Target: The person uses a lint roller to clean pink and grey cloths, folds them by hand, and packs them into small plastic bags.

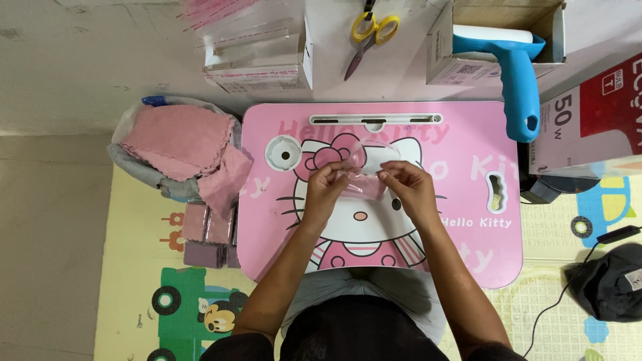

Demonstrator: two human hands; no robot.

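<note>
Both my hands meet over the middle of a small pink lap table with a cartoon cat print. My left hand and my right hand pinch the two sides of a clear plastic bag. A folded pink cloth sits in the bag's lower part, between my fingers. The bag's open flap sticks up and away from me.
Left of the table a bag holds a heap of pink cloths, with packed cloths stacked below it. Clear bags in a box, yellow-handled scissors, a blue-handled lint roller and cardboard boxes lie beyond. A dark cap lies right.
</note>
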